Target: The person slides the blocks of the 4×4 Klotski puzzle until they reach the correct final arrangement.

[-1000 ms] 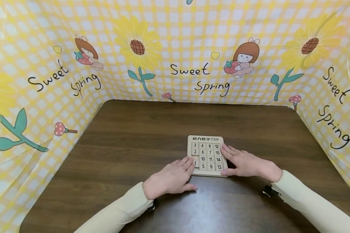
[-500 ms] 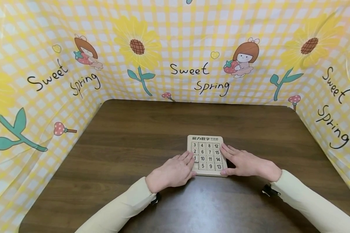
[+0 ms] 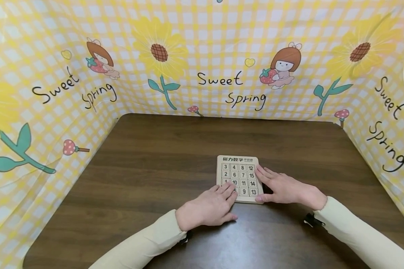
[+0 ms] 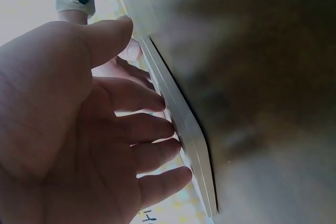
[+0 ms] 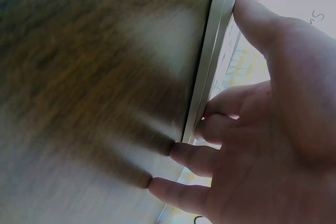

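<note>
A light wooden sliding number puzzle [image 3: 237,160] lies flat on the table, its numbered tiles facing up. My left hand [image 3: 208,206] reaches over its lower left corner, fingertips on the bottom rows. These fingers cover the lower left spot and most of the 5 tile. In the left wrist view the fingers [image 4: 157,156] look nearly straight along the board's edge. My right hand [image 3: 286,188] rests against the right side, thumb at the lower right corner. The right wrist view shows two fingertips touching the board's edge and two other fingers [image 5: 181,195] down on the tabletop.
The dark brown wooden table [image 3: 148,157] stretches around the puzzle. A yellow checked cloth [image 3: 215,41] with flowers and lettering hangs along its back and sides. A small black clip-like piece [image 3: 314,220] sits at the right sleeve.
The 1 tile slid up toward the 2 under my left fingers, leaving a gap at the bottom left. My left hand then shifted right, onto the 5 tile. The right hand stays put.
</note>
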A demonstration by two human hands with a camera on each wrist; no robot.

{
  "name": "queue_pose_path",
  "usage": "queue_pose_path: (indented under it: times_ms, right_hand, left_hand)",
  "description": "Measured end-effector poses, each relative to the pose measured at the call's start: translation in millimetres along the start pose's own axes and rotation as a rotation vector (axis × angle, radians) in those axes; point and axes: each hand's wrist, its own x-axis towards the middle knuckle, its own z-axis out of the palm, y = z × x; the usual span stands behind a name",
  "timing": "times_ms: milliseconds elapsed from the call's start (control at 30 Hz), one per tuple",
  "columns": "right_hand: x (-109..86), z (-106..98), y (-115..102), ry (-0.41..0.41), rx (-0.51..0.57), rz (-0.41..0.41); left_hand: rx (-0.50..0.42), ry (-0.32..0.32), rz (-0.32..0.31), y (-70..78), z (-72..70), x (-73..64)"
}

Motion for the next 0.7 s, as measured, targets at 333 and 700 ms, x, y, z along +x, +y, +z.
queue_pose_path:
  times_ms: [333,700]
  right_hand:
    - [0.3,-0.3,-1.5,-0.002,0.000,0.003]
    - [0.3,-0.2,-1.4,0.005,-0.014,-0.005]
  left_hand:
    - [0.002,0.025,0.003,-1.7,1.2,3.7]
    - [-0.006,0.026,-0.003,-7.0,5.6,-3.4]
